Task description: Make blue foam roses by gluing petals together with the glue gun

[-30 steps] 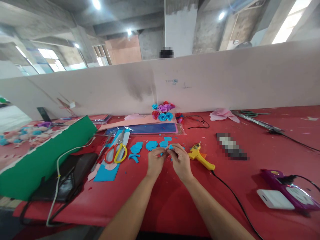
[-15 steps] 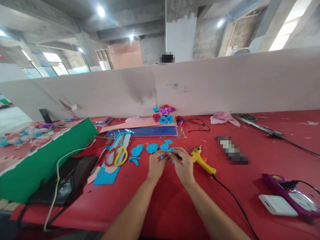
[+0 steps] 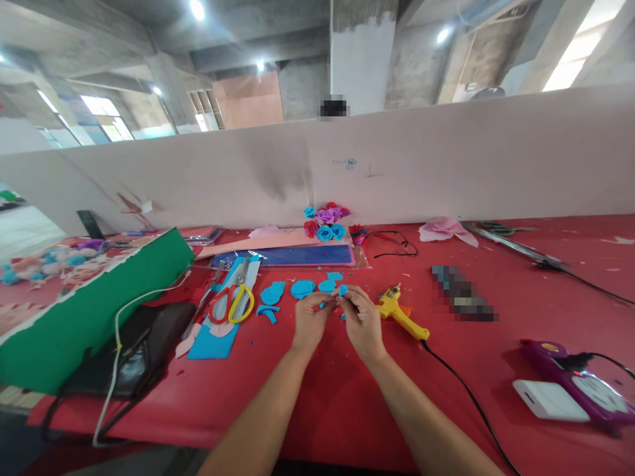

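Observation:
My left hand (image 3: 310,322) and my right hand (image 3: 363,322) meet fingertip to fingertip above the red table, both closed in a pinch. A small blue paper piece (image 3: 342,290) shows between them, partly hidden by the fingers. Just beyond lie stacks of cut blue pieces (image 3: 302,289), with blue curved strips (image 3: 268,313) to the left. A yellow glue gun (image 3: 401,316) rests close to the right hand. Scissors (image 3: 240,303) with red and yellow handles lie on a blue sheet (image 3: 214,340). Behind stands a bunch of blue, purple and red paper roses (image 3: 327,221).
A dark bag (image 3: 133,354) and a green board (image 3: 106,311) occupy the left. At right are a blurred dark object (image 3: 464,294), a purple power strip (image 3: 583,383) and a white adapter (image 3: 550,400). The glue gun's cord (image 3: 461,396) runs toward the front edge.
The blue piece shows more clearly above the right fingertips, and the fingers have shifted slightly around it. The whole view has tilted a little; the things on the table stay put.

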### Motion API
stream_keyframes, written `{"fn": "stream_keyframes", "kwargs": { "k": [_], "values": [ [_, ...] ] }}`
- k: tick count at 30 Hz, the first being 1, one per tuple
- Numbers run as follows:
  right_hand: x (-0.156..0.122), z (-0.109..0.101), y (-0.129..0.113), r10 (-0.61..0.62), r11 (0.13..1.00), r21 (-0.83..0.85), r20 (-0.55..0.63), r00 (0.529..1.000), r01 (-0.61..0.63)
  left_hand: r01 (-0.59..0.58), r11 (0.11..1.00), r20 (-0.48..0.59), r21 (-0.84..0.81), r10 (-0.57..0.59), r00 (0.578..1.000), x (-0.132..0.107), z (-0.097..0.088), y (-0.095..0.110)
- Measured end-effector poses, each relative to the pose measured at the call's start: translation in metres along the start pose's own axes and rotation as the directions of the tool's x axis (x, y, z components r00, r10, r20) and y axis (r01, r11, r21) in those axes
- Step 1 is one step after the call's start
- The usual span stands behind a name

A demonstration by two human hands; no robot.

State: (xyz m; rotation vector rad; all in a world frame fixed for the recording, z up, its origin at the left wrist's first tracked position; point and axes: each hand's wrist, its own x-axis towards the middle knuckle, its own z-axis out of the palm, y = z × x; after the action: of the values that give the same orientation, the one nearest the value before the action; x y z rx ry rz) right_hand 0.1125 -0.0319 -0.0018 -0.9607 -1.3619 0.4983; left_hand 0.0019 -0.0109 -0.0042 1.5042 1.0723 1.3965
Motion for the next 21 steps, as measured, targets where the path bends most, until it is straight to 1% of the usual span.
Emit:
{"fn": "stream_keyframes", "kwargs": {
  "k": [2,5,8,10,12,16,21],
  "values": [
    [-0.0001,0.0007,-0.0001,0.007,1.000,0.003,0.009,1.000,-0.007,0.004,1.000,-0.006,-0.003,-0.004,1.000,0.0002,-0.0012,-0.0004],
    [-0.0010,0.0018,0.0010,0.054,0.999,0.006,0.017,0.998,-0.054,-0.014,1.000,-0.034,0.009,0.014,0.999,0.0005,-0.0028,-0.0013],
    [-0.0021,0.0023,0.0019,0.077,0.997,0.000,-0.027,0.997,-0.077,-0.052,0.998,-0.051,0.039,0.054,0.997,0.0005,-0.0036,-0.0035],
    [-0.0022,0.0020,0.0015,0.058,0.998,0.003,-0.051,0.997,-0.058,-0.079,0.995,-0.038,0.059,0.081,0.996,0.0004,-0.0035,-0.0050],
    [-0.0018,0.0013,0.0006,0.033,0.999,0.021,-0.048,0.998,-0.032,-0.093,0.993,-0.026,0.079,0.095,0.995,0.0003,-0.0031,-0.0058],
    [-0.0002,0.0006,-0.0016,0.013,0.999,0.052,-0.027,1.000,-0.012,-0.078,0.994,-0.033,0.082,0.080,0.996,0.0002,-0.0027,-0.0062],
    [0.0010,0.0005,-0.0051,-0.003,0.999,0.041,-0.016,1.000,0.004,-0.058,0.996,-0.026,0.065,0.060,0.998,0.0003,-0.0029,-0.0072]
  ]
}}
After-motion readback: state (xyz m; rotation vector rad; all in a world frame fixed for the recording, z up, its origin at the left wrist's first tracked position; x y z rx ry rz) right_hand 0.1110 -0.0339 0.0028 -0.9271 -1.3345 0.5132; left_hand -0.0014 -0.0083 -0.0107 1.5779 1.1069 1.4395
